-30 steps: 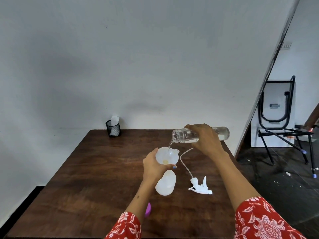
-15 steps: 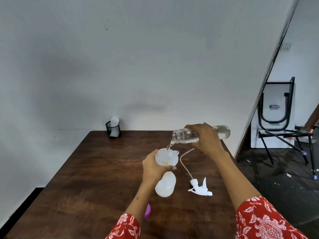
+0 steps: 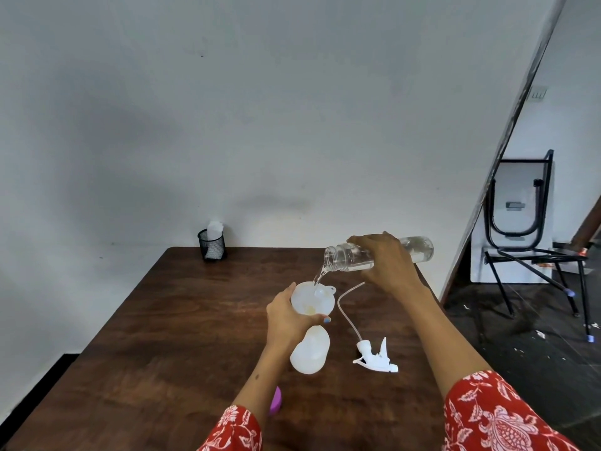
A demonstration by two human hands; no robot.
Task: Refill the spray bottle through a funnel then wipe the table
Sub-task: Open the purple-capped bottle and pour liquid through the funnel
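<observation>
- Nearest me, a small purple object [image 3: 275, 401] lay on the dark brown wooden surface [image 3: 156, 346], half hidden behind my left forearm; I could not tell what it was.
- The white translucent plastic spray bottle [image 3: 309, 353] stood just beyond it, near the middle of the surface, its neck under my left hand [image 3: 286, 315]. That hand was wrapped round the neck and the stem of the white plastic funnel [image 3: 310, 299] seated in it.
- Just to the right lay the white trigger spray head [image 3: 374, 354], on its side, its thin dip tube curving away toward the far edge.
- Farther out, my right hand [image 3: 387, 265] was clamped on the clear plastic water bottle [image 3: 379, 258]. Its long axis ran nearly level, left to right, mouth toward the funnel and tipped slightly down, with a thin stream falling into the bowl. I judged the pour depended on keeping that mouth above the funnel.
- At the far edge stood a black mesh cup [image 3: 212, 250] holding something white.
- I could read no brand, label or writing anywhere.
</observation>
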